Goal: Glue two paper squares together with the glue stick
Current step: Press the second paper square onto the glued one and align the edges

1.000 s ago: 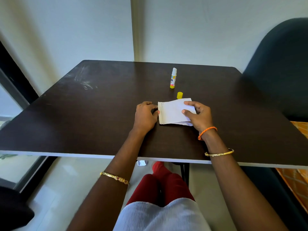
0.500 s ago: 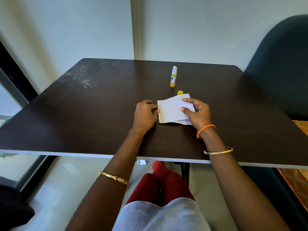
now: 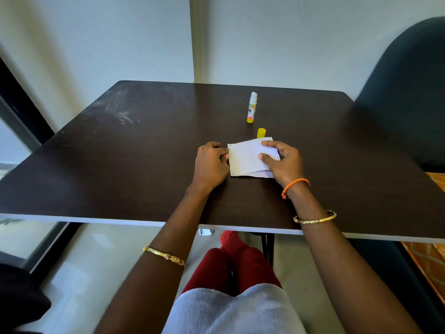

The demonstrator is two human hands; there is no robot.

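Two white paper squares lie stacked near the middle of the dark table (image 3: 120,165). The top paper square (image 3: 244,159) sits askew, and a strip of the lower paper square (image 3: 261,175) shows beneath it. My left hand (image 3: 210,165), fingers curled, pinches the stack's left edge. My right hand (image 3: 284,162) pinches the right side of the top square between thumb and fingers, with that side slightly raised. The glue stick (image 3: 251,107) stands upright and uncapped farther back. Its yellow cap (image 3: 261,132) rests just behind the paper.
A dark padded chair (image 3: 407,92) stands at the table's right side. A wall runs close behind the table's far edge. My red-clad legs (image 3: 231,266) are under the near edge. A dark window frame (image 3: 21,112) is at the left.
My right hand raised the top square's right side, hiding most of the yellow cap, then lowered it a little so the cap shows again. My left hand stayed at the left edge.
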